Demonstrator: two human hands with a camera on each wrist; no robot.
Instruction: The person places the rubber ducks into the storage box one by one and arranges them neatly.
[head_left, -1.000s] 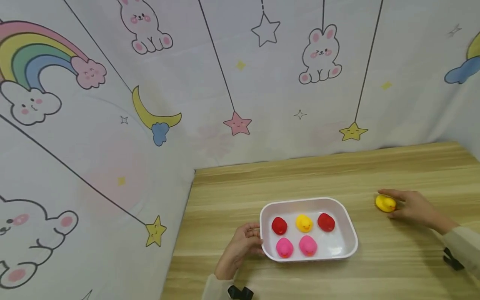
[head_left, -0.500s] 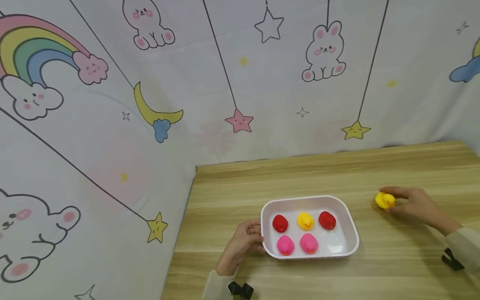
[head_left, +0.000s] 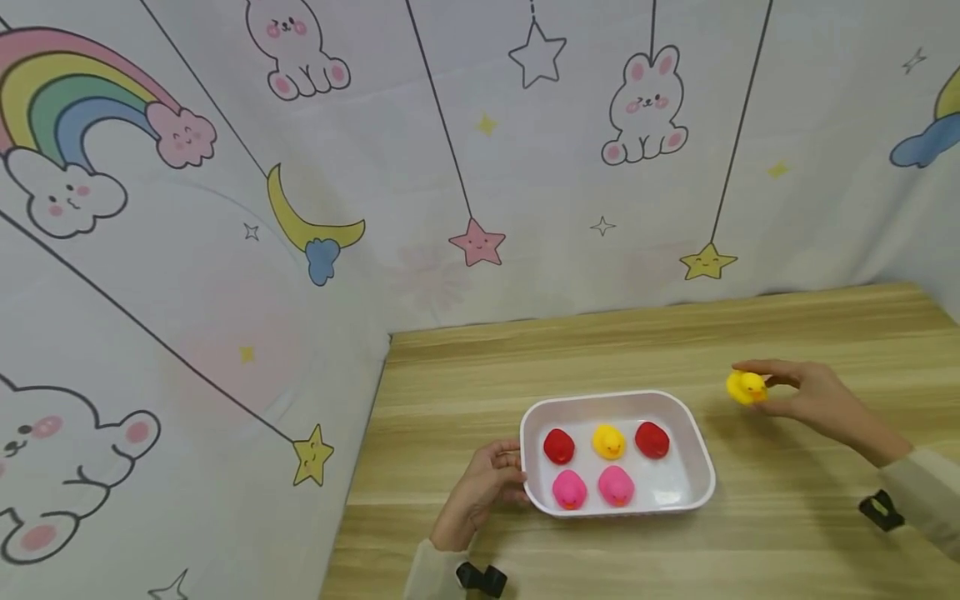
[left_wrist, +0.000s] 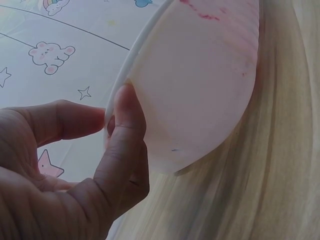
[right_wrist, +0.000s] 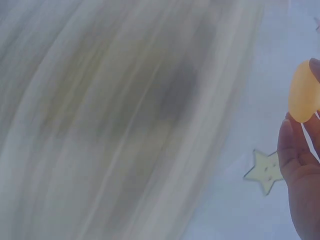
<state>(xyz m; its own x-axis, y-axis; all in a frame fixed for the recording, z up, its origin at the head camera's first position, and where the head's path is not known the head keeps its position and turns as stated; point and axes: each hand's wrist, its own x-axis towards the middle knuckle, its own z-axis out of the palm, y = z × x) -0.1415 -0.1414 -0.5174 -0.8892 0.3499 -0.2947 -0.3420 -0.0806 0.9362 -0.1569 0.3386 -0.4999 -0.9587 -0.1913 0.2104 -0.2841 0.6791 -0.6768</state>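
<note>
My right hand (head_left: 825, 408) pinches a yellow rubber duck (head_left: 746, 388) between thumb and fingers, above the table to the right of the white tray (head_left: 693, 475). In the right wrist view the duck (right_wrist: 301, 95) shows at the right edge, partly cut off. At the tray's left end, my left hand (head_left: 480, 493) grips the rim, with thumb and fingers on either side of it in the left wrist view. Inside the tray sit a yellow duck (head_left: 609, 442), two pink ducks (head_left: 569, 490) and two red ones (head_left: 652, 440).
The tray stands on a wood-grain table (head_left: 450, 375). Behind and to the left hangs a white cloth (head_left: 540, 183) printed with rabbits, stars and a rainbow. A dark band (head_left: 882, 510) sits at the right wrist, and another (head_left: 482, 579) at the left.
The right hand has raised the yellow rubber duck off the table and brought it left, towards the tray. My left hand stays on the rim, and the tray holds its place.
</note>
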